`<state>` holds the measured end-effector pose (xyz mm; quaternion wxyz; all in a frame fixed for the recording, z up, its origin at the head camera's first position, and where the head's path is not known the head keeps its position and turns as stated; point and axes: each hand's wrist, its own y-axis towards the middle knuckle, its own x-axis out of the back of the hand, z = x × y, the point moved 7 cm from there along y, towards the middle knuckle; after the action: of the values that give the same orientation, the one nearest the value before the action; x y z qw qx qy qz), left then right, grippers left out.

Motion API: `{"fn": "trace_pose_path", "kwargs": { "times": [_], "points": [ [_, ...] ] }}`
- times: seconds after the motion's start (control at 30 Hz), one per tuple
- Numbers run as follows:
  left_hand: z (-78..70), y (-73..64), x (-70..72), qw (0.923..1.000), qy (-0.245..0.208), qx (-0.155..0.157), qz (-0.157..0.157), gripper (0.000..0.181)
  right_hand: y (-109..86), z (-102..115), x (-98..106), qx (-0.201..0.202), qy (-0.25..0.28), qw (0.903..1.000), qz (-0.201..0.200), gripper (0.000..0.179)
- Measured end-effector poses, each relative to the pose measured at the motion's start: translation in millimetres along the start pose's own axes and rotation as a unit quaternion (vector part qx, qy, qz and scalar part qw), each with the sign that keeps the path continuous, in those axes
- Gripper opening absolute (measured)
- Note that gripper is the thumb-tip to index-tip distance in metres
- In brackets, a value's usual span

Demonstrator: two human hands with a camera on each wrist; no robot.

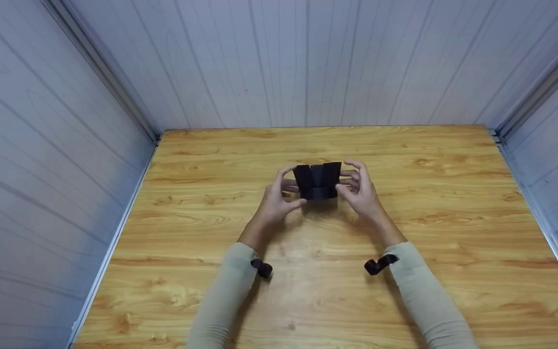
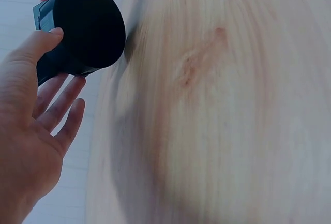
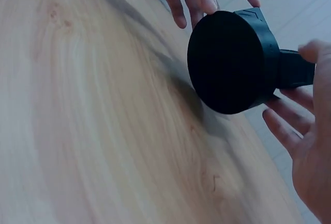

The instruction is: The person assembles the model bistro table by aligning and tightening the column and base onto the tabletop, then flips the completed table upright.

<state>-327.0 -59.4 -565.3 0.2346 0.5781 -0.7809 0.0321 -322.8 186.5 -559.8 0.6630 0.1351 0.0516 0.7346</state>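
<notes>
Between both hands is a black object [image 1: 317, 182] with a flat round base and upright panels that flare outward at the top. Its exact kind cannot be told. My left hand [image 1: 276, 199] grips its left side, with the thumb low near the round base and the fingers behind. From the right, my right hand [image 1: 362, 194] holds a panel between thumb and fingers. In the left wrist view the dark disc [image 2: 90, 27] of the base faces the camera. The right wrist view shows the same disc [image 3: 227, 63], raised off the table and tilted, with its shadow below.
The wood-grain table [image 1: 317, 291] lies under both arms. A pale panelled wall [image 1: 279, 63] rises behind it, with further panels at left [image 1: 41, 194] and right [image 1: 555, 169]. Small black wrist cameras [image 1: 262, 268] sit on both sleeves.
</notes>
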Motion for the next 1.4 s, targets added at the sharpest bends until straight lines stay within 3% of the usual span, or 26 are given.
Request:
{"fn": "trace_pose_path", "kwargs": {
  "times": [0.2, 0.33, 0.5, 0.9, 1.17, 1.4],
  "points": [
    [2.1, 0.8, -0.9, 0.9996, -0.026, 0.007, -0.007, 0.088, -8.8, -6.5, -6.0, -0.003, -0.010, 0.9983, 0.057, 0.043],
    [1.9, 1.5, -2.7, 0.9990, -0.043, 0.012, -0.008, 0.065, -9.7, -7.7, -5.7, 0.010, -0.018, 0.9981, 0.058, 0.029],
    [2.0, 2.2, -4.3, 0.9992, -0.035, 0.017, -0.007, 0.038, -9.1, -7.6, -3.9, 0.015, -0.013, 0.9983, 0.054, 0.026],
    [-0.6, 4.2, -7.1, 0.9992, -0.030, 0.025, -0.010, 0.039, -8.8, -8.4, -0.4, -0.012, -0.009, 0.9988, 0.047, 0.027],
    [-12.7, 7.1, -2.9, 0.9991, -0.029, -0.002, -0.029, 0.037, -4.7, 0.8, 1.6, -0.012, -0.013, 0.9991, 0.039, 0.026],
    [-16.6, 6.6, -3.6, 0.9988, -0.038, -0.004, -0.029, 0.041, -2.9, 6.7, 3.0, -0.013, -0.022, 0.9995, 0.017, 0.030]
  ]
}}
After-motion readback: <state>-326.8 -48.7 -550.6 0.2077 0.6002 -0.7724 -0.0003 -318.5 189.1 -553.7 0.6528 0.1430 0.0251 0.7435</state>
